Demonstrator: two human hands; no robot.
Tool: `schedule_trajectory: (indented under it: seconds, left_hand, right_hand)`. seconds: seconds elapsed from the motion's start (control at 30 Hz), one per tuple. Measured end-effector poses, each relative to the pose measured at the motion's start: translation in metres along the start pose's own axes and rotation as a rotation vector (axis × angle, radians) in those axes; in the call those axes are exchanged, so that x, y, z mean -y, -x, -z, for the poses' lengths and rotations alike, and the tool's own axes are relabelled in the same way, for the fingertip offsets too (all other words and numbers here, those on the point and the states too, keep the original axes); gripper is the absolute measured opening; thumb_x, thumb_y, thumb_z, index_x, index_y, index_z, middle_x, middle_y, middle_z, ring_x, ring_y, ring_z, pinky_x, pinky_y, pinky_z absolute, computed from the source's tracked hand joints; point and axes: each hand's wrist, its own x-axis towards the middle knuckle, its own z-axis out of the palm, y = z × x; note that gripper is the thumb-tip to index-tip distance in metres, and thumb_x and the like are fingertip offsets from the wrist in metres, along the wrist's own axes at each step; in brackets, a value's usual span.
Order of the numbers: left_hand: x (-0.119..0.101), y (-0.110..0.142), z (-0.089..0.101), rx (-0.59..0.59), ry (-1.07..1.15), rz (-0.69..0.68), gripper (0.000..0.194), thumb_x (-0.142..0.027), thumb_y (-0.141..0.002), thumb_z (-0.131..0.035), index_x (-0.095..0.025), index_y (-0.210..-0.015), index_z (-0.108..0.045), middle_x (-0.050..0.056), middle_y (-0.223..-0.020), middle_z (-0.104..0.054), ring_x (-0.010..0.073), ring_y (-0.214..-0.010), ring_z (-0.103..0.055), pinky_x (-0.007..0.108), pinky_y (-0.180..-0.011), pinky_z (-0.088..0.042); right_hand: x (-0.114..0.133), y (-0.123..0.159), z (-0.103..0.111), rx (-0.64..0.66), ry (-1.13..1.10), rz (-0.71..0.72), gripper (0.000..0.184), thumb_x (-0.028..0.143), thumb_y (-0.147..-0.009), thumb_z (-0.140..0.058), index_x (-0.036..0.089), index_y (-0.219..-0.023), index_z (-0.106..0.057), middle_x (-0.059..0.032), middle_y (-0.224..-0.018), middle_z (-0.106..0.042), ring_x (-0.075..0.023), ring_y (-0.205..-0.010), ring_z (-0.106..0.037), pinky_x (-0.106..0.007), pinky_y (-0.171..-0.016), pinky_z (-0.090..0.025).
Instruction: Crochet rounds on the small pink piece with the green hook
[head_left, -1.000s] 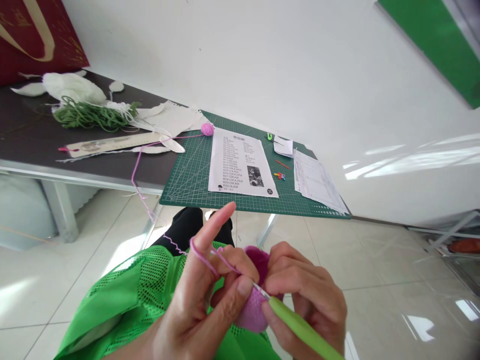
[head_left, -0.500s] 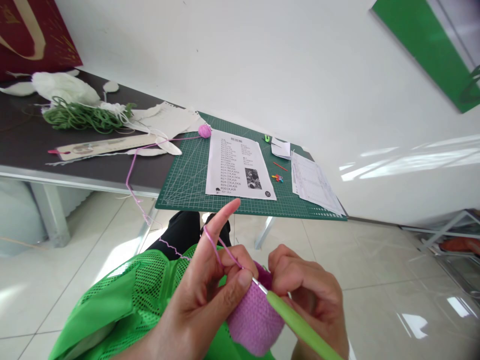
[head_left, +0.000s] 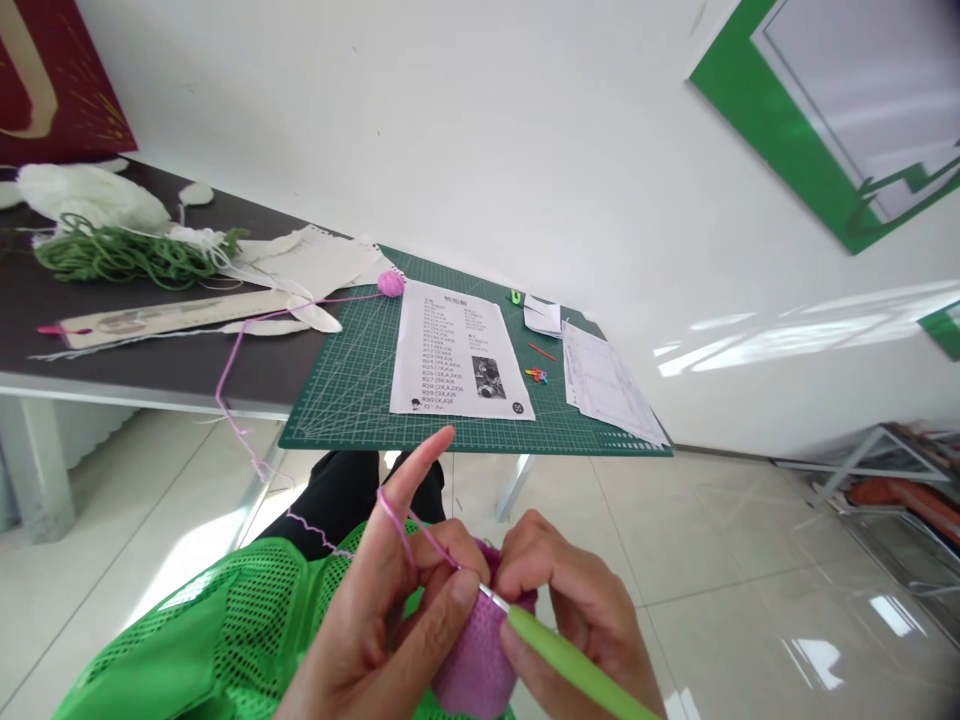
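Observation:
Between my hands is a pink-purple crocheted piece [head_left: 480, 655], rounded like a small cup. My left hand [head_left: 409, 600] pinches its upper edge with thumb and fingers. Pink yarn loops round the raised left index finger and runs down to the hook's tip. In my right hand [head_left: 574, 600] is a crochet hook [head_left: 559, 650] with a thick green handle and a silver shaft, its tip at the edge by my left thumb. The right fingers also rest against the piece, partly hiding it. A strand of yarn [head_left: 236, 350] leads back to a small pink yarn ball [head_left: 391, 284] on the table.
A green cutting mat [head_left: 352, 370] carries a printed pattern sheet [head_left: 442, 350], small coloured stitch markers [head_left: 537, 376], a red stick [head_left: 541, 351] and more papers [head_left: 607, 385]. On the dark table [head_left: 277, 365] to the left lie green yarn [head_left: 127, 255], white yarn [head_left: 94, 195] and a ruler-like strip [head_left: 180, 315].
The view has shifted, so table and mat appear slightly lower and further left. Both hands keep hold of the crocheted piece and hook, and the right fingers have moved slightly on the handle.

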Motion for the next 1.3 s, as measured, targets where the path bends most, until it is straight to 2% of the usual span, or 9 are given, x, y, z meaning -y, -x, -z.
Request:
schedule_trajectory:
  seconds: [0.17, 0.3, 0.4, 0.47, 0.6, 0.8, 0.97, 1.17, 1.3]
  left_hand:
    - [-0.001, 0.000, 0.000, 0.015, 0.010, 0.019, 0.072, -0.042, -0.097, -0.073, -0.049, -0.160, -0.038, -0.002, -0.078, -0.066, 0.0140, -0.064, -0.053, 0.019, -0.059, -0.046]
    - [-0.003, 0.001, 0.000, 0.022, -0.002, 0.022, 0.068, -0.047, -0.098, -0.073, -0.053, -0.158, -0.041, -0.002, -0.079, -0.066, 0.0147, -0.071, -0.054, 0.019, -0.064, -0.047]
    - [-0.003, 0.001, 0.002, 0.026, -0.046, 0.012, 0.068, -0.048, -0.098, -0.072, -0.053, -0.158, -0.040, -0.003, -0.076, -0.063, 0.0136, -0.065, -0.049, 0.018, -0.059, -0.043]
    - [-0.004, 0.001, 0.003, 0.039, -0.065, 0.000, 0.071, -0.046, -0.099, -0.072, -0.051, -0.160, -0.037, -0.003, -0.077, -0.064, 0.0147, -0.067, -0.051, 0.019, -0.060, -0.044]
    - [-0.006, 0.001, 0.003, 0.092, -0.074, 0.040, 0.075, -0.045, -0.100, -0.070, -0.048, -0.164, -0.030, -0.002, -0.085, -0.067, 0.0151, -0.071, -0.052, 0.022, -0.063, -0.045]
    - [-0.003, -0.001, 0.007, 0.151, -0.131, 0.069, 0.088, -0.050, -0.098, -0.072, -0.042, -0.169, -0.020, -0.002, -0.087, -0.063, 0.0156, -0.071, -0.045, 0.028, -0.068, -0.040]
    - [0.003, -0.003, 0.009, 0.181, -0.134, 0.038, 0.090, -0.045, -0.096, -0.077, -0.044, -0.168, -0.022, -0.007, -0.074, -0.047, 0.0141, -0.067, -0.036, 0.030, -0.070, -0.034]
    - [0.000, -0.002, 0.005, 0.168, -0.063, 0.048, 0.095, -0.037, -0.094, -0.080, -0.039, -0.168, -0.021, -0.009, -0.070, -0.043, 0.0129, -0.065, -0.031, 0.027, -0.064, -0.031]
    - [-0.003, -0.002, 0.003, 0.170, -0.082, 0.051, 0.103, -0.033, -0.093, -0.081, -0.036, -0.170, -0.013, -0.008, -0.073, -0.051, 0.0128, -0.064, -0.031, 0.026, -0.063, -0.032]
  right_hand:
    - [0.000, 0.001, 0.004, 0.042, -0.024, -0.057, 0.013, 0.020, -0.086, -0.067, 0.023, -0.077, -0.058, 0.0031, -0.068, -0.054, -0.0112, -0.063, -0.052, -0.024, -0.056, -0.041]
    - [-0.004, 0.008, 0.005, 0.071, 0.007, -0.085, 0.009, 0.031, -0.092, -0.068, 0.025, -0.089, -0.063, 0.0020, -0.075, -0.058, -0.0126, -0.069, -0.056, -0.026, -0.062, -0.044]
    - [-0.005, 0.010, -0.002, -0.038, 0.067, -0.028, 0.041, 0.065, -0.092, -0.068, 0.024, -0.090, -0.066, 0.0021, -0.071, -0.057, -0.0124, -0.064, -0.054, -0.027, -0.057, -0.041]
    - [-0.003, 0.007, -0.008, -0.112, 0.122, 0.038, 0.055, 0.076, -0.091, -0.061, 0.022, -0.080, -0.064, 0.0029, -0.063, -0.053, -0.0112, -0.058, -0.049, -0.027, -0.053, -0.037]
    - [0.002, -0.001, -0.016, -0.165, 0.242, 0.181, 0.046, 0.046, -0.108, -0.049, 0.019, -0.071, -0.055, 0.0040, -0.056, -0.046, -0.0087, -0.053, -0.044, -0.025, -0.049, -0.032]
    - [-0.001, 0.001, -0.013, -0.188, 0.358, 0.296, 0.029, 0.013, -0.103, -0.040, 0.020, -0.077, -0.048, 0.0022, -0.059, -0.048, -0.0107, -0.057, -0.045, -0.027, -0.052, -0.034]
    - [-0.003, 0.006, -0.011, -0.194, 0.415, 0.328, 0.025, 0.009, -0.100, -0.042, 0.019, -0.079, -0.049, 0.0018, -0.062, -0.049, -0.0109, -0.059, -0.044, -0.028, -0.054, -0.036]
    - [-0.004, 0.008, -0.008, -0.220, 0.431, 0.342, 0.024, 0.031, -0.108, -0.047, 0.017, -0.094, -0.061, -0.0004, -0.073, -0.061, -0.0108, -0.065, -0.053, -0.025, -0.057, -0.045]
    - [-0.006, 0.011, -0.005, -0.200, 0.434, 0.382, 0.020, 0.021, -0.106, -0.047, 0.016, -0.096, -0.063, -0.0025, -0.078, -0.064, -0.0121, -0.070, -0.057, -0.027, -0.061, -0.049]
